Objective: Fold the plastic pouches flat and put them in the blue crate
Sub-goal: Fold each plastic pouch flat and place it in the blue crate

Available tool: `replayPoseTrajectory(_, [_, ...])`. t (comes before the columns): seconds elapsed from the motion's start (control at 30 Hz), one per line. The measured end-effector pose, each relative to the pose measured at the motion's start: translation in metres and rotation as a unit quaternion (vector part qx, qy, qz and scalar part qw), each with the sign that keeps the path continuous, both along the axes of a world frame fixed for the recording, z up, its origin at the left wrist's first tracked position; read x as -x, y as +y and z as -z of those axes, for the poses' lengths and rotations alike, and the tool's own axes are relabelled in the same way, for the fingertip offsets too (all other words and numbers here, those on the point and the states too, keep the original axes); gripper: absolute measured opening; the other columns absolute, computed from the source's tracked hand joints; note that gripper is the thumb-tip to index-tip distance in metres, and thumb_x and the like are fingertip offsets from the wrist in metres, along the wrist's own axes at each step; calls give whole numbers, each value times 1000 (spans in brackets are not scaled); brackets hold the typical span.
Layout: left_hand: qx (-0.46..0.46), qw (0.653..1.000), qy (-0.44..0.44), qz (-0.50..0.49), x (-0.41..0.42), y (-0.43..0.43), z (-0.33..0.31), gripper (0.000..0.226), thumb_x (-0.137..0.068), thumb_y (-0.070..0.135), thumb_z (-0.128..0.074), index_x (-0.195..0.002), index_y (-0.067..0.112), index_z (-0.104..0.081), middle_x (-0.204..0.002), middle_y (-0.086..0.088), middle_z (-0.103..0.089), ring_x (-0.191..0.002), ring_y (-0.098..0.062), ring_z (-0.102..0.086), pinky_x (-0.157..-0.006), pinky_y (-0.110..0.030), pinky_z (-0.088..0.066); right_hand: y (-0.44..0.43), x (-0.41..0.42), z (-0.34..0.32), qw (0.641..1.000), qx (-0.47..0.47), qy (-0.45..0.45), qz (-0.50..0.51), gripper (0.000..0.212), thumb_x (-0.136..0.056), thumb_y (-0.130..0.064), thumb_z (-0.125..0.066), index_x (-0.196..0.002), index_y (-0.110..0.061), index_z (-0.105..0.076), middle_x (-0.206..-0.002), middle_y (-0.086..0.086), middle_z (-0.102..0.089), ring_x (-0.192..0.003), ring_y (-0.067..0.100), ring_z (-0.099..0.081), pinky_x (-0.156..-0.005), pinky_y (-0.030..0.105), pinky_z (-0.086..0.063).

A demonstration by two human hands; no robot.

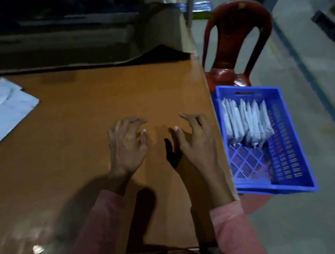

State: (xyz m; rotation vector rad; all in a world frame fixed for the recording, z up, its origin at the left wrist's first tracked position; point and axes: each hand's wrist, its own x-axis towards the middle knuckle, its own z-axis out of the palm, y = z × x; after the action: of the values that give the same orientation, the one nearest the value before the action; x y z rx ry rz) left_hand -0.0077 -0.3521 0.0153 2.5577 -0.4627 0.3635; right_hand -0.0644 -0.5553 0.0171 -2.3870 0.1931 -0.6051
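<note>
Both hands empty, fingers loosely spread: left hand (127, 146), right hand (193, 138) on table (80, 105). Flat pouches (2, 107) far left; crate (293, 157) overhangs chair (236, 41), may tip when loaded.

a person's two bare hands, the left hand (127, 148) and the right hand (194, 142), each with short fingernails, emerge from long sleeves in a muted dusty pink. the left sleeve (94, 232) reaches nearly to the wrist. the right sleeve (237, 231) ends further up, leaving more of the forearm bare. the cloth looks plain, matte and loose, with soft folds and a simple straight cuff edge. more fabric of the same pink shows along the bottom edge, dim and blurred.
</note>
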Motion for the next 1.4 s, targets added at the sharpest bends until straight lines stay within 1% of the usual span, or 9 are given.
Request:
replayPoseTrajectory(0.27, [6,996,-26,-81,-11,190,-2,29,-97,23,-58,-124,25,-68,-127,0,-64,-120,-28,-53,-98,-47,-40,198,-46,5,992,21,26,-119,37,-103,-37,-54,-136,-22,-57,-120,4,-52,-111,23,-53,-80,42,-53])
replayPoseTrajectory(0.53, [24,980,-42,-192,-35,326,8,32,-91,21,-59,-121,24,-68,-119,-1,-66,-116,-29,-54,-95,-46,-41,323,-116,11,978,57,37,-197,37,-100,-37,-53,-133,-22,-59,-116,4,-54,-111,27,-54,-85,47,-51])
replayPoseTrajectory(0.7, [-72,961,21,-265,-82,373,26,48,-85,31,-64,-132,21,-61,-140,-9,-55,-133,-34,-43,-102,-54,-41,376,-163,11,970,63,65,-228,40,-95,-39,-54,-132,-24,-61,-119,5,-56,-116,28,-53,-89,50,-50])
replayPoseTrajectory(0.83, [-126,947,97,-280,-126,391,37,58,-85,31,-66,-141,23,-53,-154,-10,-43,-141,-37,-33,-108,-58,-34,397,-187,11,966,74,78,-235,38,-96,-36,-59,-132,-25,-61,-121,6,-57,-119,28,-52,-91,50,-50])
replayPoseTrajectory(0.93, [-117,950,110,-269,-145,403,45,37,-90,32,-62,-126,21,-66,-136,-6,-60,-126,-32,-47,-98,-52,-43,395,-191,13,967,82,90,-223,37,-96,-36,-59,-132,-27,-61,-122,5,-56,-121,27,-51,-93,49,-50])
replayPoseTrajectory(1.0, [-106,955,92,-261,-149,409,48,23,-93,30,-59,-106,19,-74,-116,-5,-67,-112,-31,-53,-86,-47,-48,386,-190,15,970,79,93,-212,36,-96,-36,-58,-131,-27,-61,-120,5,-56,-118,26,-52,-91,49,-50])
replayPoseTrajectory(1.07, [-95,958,71,-260,-149,414,47,18,-93,23,-61,-101,16,-76,-110,-6,-70,-109,-32,-56,-82,-46,-50,375,-187,17,971,76,97,-203,36,-97,-35,-58,-131,-26,-62,-117,4,-56,-117,26,-52,-91,49,-50])
replayPoseTrajectory(1.27, [3,986,-52,-159,-123,397,37,11,-89,13,-70,-99,15,-75,-106,-5,-72,-105,-29,-60,-83,-46,-51,345,-158,12,980,72,31,-184,33,-96,-30,-59,-128,-23,-64,-117,4,-58,-113,26,-56,-89,46,-51])
replayPoseTrajectory(1.4, [-16,990,-130,-48,-65,340,33,8,-93,18,-71,-100,21,-75,-117,0,-70,-113,-29,-60,-87,-44,-47,310,-116,8,988,86,-46,-120,27,-97,-28,-57,-120,-19,-68,-112,5,-61,-106,30,-60,-85,47,-50])
